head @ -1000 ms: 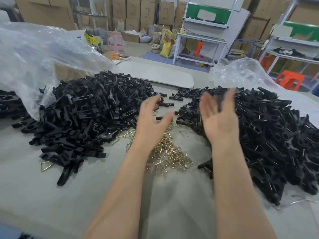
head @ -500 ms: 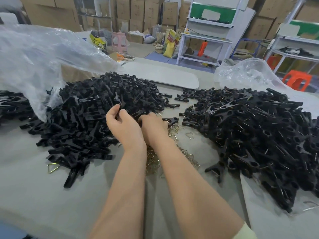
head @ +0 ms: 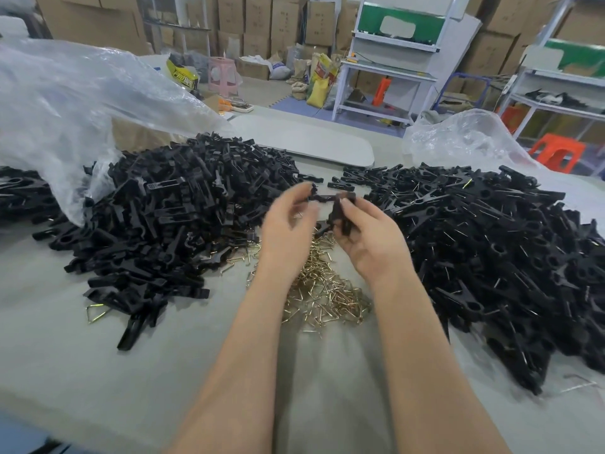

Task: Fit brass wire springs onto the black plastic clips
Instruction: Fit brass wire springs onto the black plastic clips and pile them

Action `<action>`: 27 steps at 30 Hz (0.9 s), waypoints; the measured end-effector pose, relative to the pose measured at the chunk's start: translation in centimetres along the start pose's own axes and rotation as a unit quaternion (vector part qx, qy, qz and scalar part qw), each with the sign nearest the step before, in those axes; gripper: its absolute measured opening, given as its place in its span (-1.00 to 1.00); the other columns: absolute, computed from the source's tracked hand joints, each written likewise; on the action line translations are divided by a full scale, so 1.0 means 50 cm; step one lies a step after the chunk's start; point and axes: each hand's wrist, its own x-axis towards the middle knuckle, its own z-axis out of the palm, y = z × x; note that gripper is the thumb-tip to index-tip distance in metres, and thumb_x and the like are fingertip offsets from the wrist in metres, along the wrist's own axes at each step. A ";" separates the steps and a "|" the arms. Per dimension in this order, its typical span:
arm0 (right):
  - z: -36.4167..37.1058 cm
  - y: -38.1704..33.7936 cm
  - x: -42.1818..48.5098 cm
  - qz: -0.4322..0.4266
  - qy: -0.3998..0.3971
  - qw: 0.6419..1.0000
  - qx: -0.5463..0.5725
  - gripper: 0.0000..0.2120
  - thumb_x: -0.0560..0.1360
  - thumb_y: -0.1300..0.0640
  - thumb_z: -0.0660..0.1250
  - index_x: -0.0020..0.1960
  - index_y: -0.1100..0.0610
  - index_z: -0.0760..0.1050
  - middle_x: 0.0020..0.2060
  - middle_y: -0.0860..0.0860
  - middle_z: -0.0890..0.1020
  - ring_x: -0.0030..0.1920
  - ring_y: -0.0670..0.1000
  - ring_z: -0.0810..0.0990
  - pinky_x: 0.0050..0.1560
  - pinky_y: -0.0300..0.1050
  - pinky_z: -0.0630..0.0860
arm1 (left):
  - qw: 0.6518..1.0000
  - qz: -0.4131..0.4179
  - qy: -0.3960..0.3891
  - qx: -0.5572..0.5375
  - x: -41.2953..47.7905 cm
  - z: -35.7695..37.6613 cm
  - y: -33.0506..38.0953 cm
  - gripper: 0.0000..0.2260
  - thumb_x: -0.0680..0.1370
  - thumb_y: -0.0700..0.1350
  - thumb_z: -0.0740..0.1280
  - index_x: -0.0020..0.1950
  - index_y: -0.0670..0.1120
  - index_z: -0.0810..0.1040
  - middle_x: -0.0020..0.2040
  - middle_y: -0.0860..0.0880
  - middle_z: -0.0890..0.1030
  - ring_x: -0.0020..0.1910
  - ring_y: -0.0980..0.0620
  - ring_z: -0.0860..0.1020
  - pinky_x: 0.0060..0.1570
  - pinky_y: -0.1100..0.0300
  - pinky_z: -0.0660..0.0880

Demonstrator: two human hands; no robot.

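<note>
right hand (head: 370, 244): the grip is closed round a black clip (head: 340, 217), thumb on its near face, fingers behind. the clip's long axis stands roughly upright, tilted slightly, with its upper end pointing away from the person. it is held above the bench (head: 98, 371), over the far edge of the brass springs (head: 327, 296).

left hand (head: 288, 224): fingers curled, just left of the grip. motion blur covers it; i cannot tell whether it holds anything. a dark horizontal piece spans between the two hands at fingertip level, but blur hides whether it is part of the held clip or lies on the bench behind.

hidden or unclear: the clip's lower end is masked by the right palm. whether a spring sits on it cannot be made out.

surroundings: the springs lie in a loose heap below the grip, between the forearms. a heap of loose clips (head: 170, 224) lies left of the grip, partly under a clear plastic bag (head: 65, 103). a second clip heap (head: 491, 250), with thin wire ends showing, lies right of the grip and is cut off by the frame edge. the bench surface is pale grey. beyond the grip stand stacked cartons (head: 262, 21), white racks (head: 393, 60) and an orange stool (head: 556, 152).
</note>
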 end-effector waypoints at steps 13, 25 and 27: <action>-0.042 0.047 -0.002 -0.078 0.069 0.994 -0.044 -0.83 0.54 0.23 0.31 0.10 0.24 0.57 -0.18 0.07 0.64 -0.20 -0.05 0.59 -0.12 -0.19 0.57 | 0.974 0.034 -0.151 0.168 -0.029 0.039 -0.004 -0.78 0.58 -0.13 0.28 0.21 -0.05 0.57 0.08 0.01 0.57 0.04 0.08 0.53 0.08 0.25 0.43; -0.036 0.046 -0.006 -0.148 0.032 0.971 -0.182 -0.74 0.53 0.35 0.26 0.15 0.08 0.50 -0.05 -0.09 0.60 -0.01 -0.16 0.57 0.09 -0.24 0.51 | 0.994 -0.068 -0.079 -0.022 -0.021 0.027 -0.006 -0.90 0.55 -0.21 0.33 0.00 -0.03 0.57 -0.17 0.01 0.62 -0.12 0.08 0.59 0.00 0.19 0.57; -0.039 0.043 -0.006 -0.157 0.022 0.965 -0.208 -0.76 0.51 0.35 0.31 -0.01 0.02 0.51 -0.12 -0.11 0.61 -0.05 -0.19 0.58 0.05 -0.27 0.51 | 0.995 -0.063 -0.076 -0.027 -0.021 0.023 -0.007 -0.88 0.54 -0.20 0.34 0.03 -0.01 0.57 -0.16 0.00 0.64 -0.11 0.07 0.59 -0.01 0.20 0.57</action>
